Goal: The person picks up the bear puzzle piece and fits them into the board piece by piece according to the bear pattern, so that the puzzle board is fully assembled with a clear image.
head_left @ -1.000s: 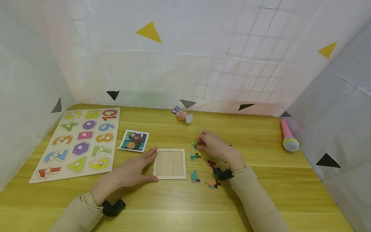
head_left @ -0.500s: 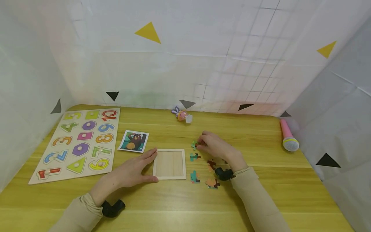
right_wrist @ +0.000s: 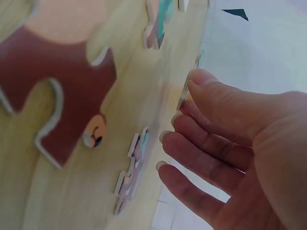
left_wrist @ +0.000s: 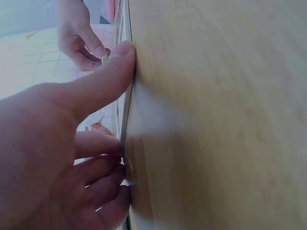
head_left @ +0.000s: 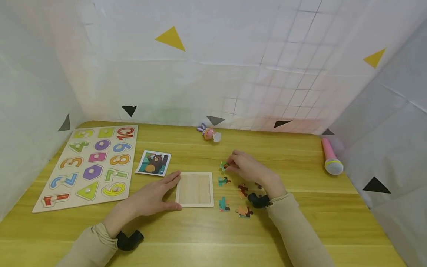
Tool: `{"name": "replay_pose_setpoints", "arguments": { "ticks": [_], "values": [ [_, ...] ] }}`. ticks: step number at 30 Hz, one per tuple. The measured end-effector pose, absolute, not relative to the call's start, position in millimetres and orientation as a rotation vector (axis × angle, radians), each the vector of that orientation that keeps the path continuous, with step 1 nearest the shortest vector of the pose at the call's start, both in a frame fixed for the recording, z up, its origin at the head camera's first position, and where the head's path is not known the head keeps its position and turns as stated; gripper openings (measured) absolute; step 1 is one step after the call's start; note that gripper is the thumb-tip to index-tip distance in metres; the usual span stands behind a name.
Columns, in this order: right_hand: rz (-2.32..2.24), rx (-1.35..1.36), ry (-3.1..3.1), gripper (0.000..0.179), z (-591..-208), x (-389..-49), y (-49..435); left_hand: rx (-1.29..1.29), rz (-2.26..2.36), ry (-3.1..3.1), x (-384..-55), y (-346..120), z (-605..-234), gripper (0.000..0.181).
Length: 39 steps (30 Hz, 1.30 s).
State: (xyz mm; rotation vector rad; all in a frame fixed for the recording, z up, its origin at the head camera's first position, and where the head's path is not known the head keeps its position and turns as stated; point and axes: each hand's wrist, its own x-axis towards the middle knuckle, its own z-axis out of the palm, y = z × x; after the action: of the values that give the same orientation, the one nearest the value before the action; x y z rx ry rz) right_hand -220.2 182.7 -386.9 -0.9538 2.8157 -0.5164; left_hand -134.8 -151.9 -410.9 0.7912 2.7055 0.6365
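Note:
My right hand (head_left: 248,168) pinches a small green-and-brown jigsaw puzzle piece (head_left: 222,166) between thumb and fingers; in the right wrist view this puzzle piece (right_wrist: 184,91) appears edge-on, partly hidden by the thumb. The left hand (head_left: 151,194) rests against the left side of a square wooden puzzle frame (head_left: 211,189), its fingers at the far corner and its thumb at the near one. No pieces lie inside the frame. Right of it are a teal-and-brown piece (head_left: 224,181), a teal piece (head_left: 224,204), an orange-and-brown piece (head_left: 244,211) and a brown piece (head_left: 243,189).
A bear picture card (head_left: 154,163) lies behind the left hand. The number-and-shape board (head_left: 110,193) is at the left. A small rabbit-eared toy (head_left: 208,133) sits at the back, a pink toy microphone (head_left: 331,157) at the right. Cloth walls (head_left: 207,89) surround the table.
The puzzle piece in my right hand has turned slightly between the fingertips. The left hand stays in place on the frame, and the other things have not moved on the table.

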Motion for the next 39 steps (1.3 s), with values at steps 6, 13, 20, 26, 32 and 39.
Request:
{"name": "replay_pose_setpoints", "arguments": {
  "ticks": [6, 13, 20, 26, 32, 39],
  "values": [
    [-0.472, -0.979, 2.826, 0.022, -384, -216, 175, 0.791, 0.639, 2.702, -135, -153, -411, 0.095],
    [-0.491, -1.015, 2.8, 0.025, -380, -211, 165, 0.781, 0.631, 2.704, -135, -154, -412, 0.092],
    [-0.494, -1.034, 2.771, 0.024, -377, -205, 152, 0.789, 0.627, 2.701, -134, -154, -411, 0.089],
    [-0.471, -1.055, 2.738, 0.022, -376, -200, 140, 0.777, 0.63, 2.692, -135, -154, -410, 0.09],
    [-0.489, -1.125, 2.713, 0.021, -378, -199, 129, 0.763, 0.635, 2.692, -135, -154, -410, 0.09],
    [-0.453, -1.195, 2.711, 0.019, -381, -197, 114, 0.771, 0.64, 2.698, -134, -154, -410, 0.09]
  ]
}}
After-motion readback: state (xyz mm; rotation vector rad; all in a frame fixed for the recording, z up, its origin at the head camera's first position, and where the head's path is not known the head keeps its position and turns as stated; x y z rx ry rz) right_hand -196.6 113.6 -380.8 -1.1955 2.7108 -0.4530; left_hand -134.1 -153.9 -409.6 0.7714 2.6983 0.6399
